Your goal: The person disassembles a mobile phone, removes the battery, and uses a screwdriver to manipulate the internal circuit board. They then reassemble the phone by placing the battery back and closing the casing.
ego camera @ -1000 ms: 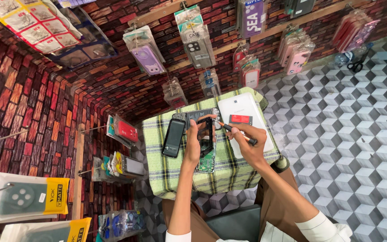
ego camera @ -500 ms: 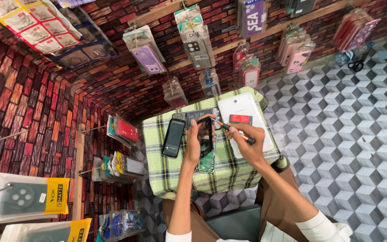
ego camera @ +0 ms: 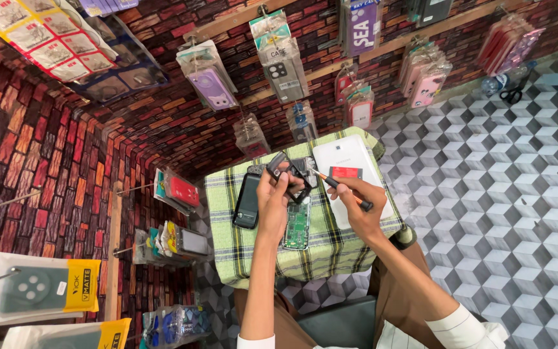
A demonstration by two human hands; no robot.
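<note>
The left hand point(ego camera: 272, 197) is closed around a dark phone frame point(ego camera: 287, 173), fingers curled on its lower edge and lifting it tilted above the desk point(ego camera: 240, 258). The right hand point(ego camera: 363, 207) is clamped on a screwdriver point(ego camera: 338, 187), gripped like a pen, with its orange-tipped point aimed at the upper right corner of the frame; whether the tip touches the frame cannot be told. The two hands sit close together, the frame between them, just left of the right hand's fingers.

Directly below the left hand a green circuit board point(ego camera: 298, 226) lies flat on the checked cloth that covers the desk. Just left of the left hand a black phone point(ego camera: 248, 201) lies flat too, apart from the frame. Behind the right hand a white tablet point(ego camera: 350, 165) lies on the cloth with a small red patch on it; the screwdriver crosses above its near edge.

Packaged phone cases point(ego camera: 214, 81) hang on the brick-pattern wall beyond the desk, and more hang at the left. The floor to the right has a grey cube pattern.
</note>
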